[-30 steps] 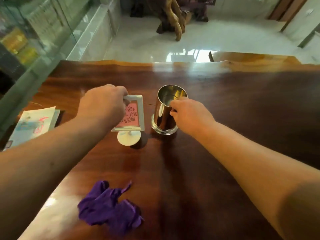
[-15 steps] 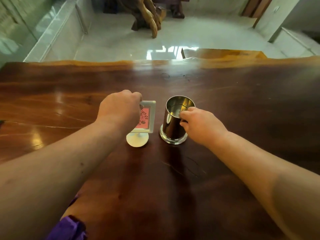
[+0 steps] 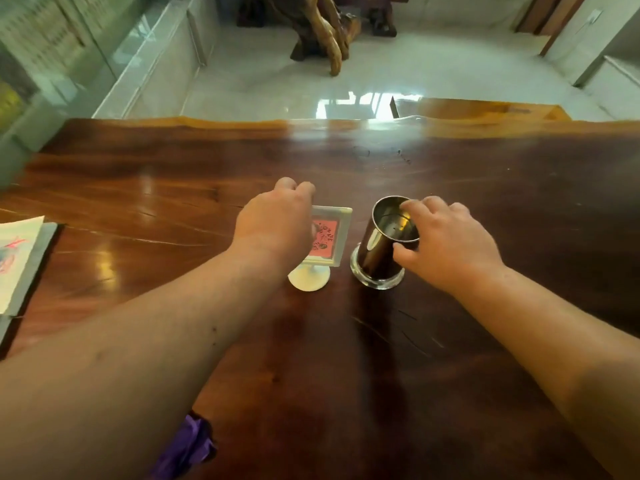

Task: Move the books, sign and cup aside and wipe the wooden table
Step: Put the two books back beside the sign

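Observation:
On the dark glossy wooden table [image 3: 485, 202] stands a small white-framed sign [image 3: 329, 237] with a pink card, on a round white foot. My left hand [image 3: 273, 220] grips the sign's left edge and covers part of the frame. Just right of the sign stands a shiny metal cup [image 3: 381, 251]. My right hand [image 3: 446, 244] holds the cup from the right, fingers over its rim and thumb on its side. The books [image 3: 17, 261] lie at the table's left edge, partly cut off. A purple cloth [image 3: 187, 445] peeks out under my left forearm near the front.
A glass display case [image 3: 52, 64] runs along the left beyond the table. Past the far edge lie a shiny white floor and a carved wooden root sculpture [image 3: 322, 32]. A second wooden surface [image 3: 478, 109] juts behind the far edge at right.
The view has shifted, so the books show again at the left. My right hand's fingers have spread over the cup's rim. Sign and cup stay side by side on the table.

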A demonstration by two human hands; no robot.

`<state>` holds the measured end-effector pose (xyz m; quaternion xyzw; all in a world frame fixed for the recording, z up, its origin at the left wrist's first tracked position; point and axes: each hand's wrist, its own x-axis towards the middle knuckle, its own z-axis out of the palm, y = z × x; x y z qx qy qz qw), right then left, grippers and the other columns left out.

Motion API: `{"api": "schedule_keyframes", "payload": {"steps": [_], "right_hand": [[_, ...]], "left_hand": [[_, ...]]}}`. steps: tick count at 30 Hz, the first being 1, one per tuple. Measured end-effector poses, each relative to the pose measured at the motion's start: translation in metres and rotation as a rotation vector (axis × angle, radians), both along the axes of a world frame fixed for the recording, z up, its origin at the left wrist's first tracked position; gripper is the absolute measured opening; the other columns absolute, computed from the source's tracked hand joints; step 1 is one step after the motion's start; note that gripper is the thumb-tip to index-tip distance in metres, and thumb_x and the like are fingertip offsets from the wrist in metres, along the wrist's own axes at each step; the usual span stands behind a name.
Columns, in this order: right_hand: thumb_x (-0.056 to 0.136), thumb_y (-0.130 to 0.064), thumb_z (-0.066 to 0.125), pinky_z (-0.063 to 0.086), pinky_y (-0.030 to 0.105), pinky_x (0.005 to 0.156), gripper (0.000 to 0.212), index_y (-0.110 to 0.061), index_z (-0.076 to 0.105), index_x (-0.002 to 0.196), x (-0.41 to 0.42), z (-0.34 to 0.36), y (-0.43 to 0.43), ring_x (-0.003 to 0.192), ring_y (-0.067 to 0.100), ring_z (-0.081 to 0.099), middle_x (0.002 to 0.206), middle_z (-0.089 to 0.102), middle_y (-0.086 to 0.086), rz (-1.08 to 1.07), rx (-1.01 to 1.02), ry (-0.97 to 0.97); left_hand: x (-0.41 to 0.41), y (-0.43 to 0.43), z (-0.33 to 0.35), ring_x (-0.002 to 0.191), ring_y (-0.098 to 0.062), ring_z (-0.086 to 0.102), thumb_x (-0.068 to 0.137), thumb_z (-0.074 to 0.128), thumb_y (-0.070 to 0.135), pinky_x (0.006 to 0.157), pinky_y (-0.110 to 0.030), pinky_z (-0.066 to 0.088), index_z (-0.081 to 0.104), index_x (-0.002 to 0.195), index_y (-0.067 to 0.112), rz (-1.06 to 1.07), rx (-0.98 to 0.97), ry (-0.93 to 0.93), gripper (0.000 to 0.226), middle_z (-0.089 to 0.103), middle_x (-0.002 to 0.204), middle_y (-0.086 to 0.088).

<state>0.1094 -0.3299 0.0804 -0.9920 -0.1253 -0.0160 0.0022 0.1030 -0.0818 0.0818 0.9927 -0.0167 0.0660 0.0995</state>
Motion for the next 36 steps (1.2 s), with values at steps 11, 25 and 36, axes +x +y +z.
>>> {"api": "schedule_keyframes", "payload": {"steps": [11,25,36], "right_hand": [[0.094,-0.035,0.061,0.051,0.046,0.077,0.02,-0.014,0.063,0.095,-0.024,0.034,0.239,0.093,0.031,0.054,0.095,0.061,0.005,0.293,0.274,-0.094],[0.093,-0.054,0.052,0.053,0.038,0.071,0.036,-0.02,0.063,0.094,-0.073,-0.058,0.585,0.089,0.028,0.067,0.098,0.071,0.003,0.25,0.328,0.288],[0.086,-0.054,0.072,0.036,0.029,0.049,0.048,-0.015,0.06,0.109,-0.067,-0.152,0.671,0.067,0.018,0.057,0.084,0.061,-0.001,-0.014,0.299,0.516]], "left_hand": [[-0.078,0.195,0.016,0.114,-0.03,0.059,0.088,0.069,0.056,0.087,-0.046,0.058,0.054,0.135,0.024,0.165,-0.01,-0.053,0.059,0.057,0.13,-0.003],[-0.224,0.484,-0.042,0.114,-0.037,0.056,0.064,0.076,0.082,0.082,-0.049,0.055,0.045,0.131,0.022,0.721,-0.004,0.316,0.095,0.052,0.125,-0.01],[-0.267,0.527,-0.132,0.104,-0.038,0.063,0.053,0.08,0.086,0.064,-0.041,0.045,0.037,0.117,0.02,0.841,-0.22,0.545,0.102,0.051,0.117,-0.011]]}}
